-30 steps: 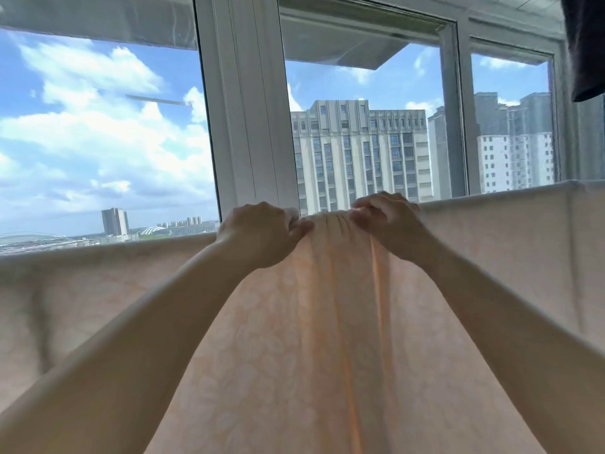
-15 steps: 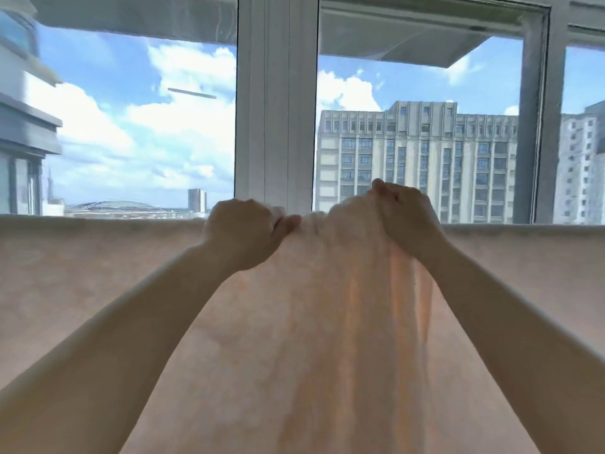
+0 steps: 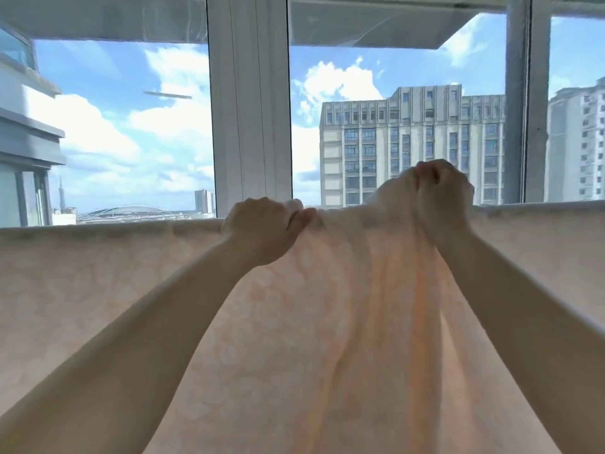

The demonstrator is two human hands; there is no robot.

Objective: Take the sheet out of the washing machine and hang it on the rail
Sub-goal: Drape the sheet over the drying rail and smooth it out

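Peach sheet (image 3: 294, 339) already drapes the rail; right hand (image 3: 442, 194) has lifted its gripped bunch higher, left hand (image 3: 262, 231) still pinching, spreading remains

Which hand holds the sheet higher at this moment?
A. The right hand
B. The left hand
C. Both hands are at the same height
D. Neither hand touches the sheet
A: the right hand grips a bunch of the sheet lifted above its top edge line, while the left hand pinches the sheet at that line.
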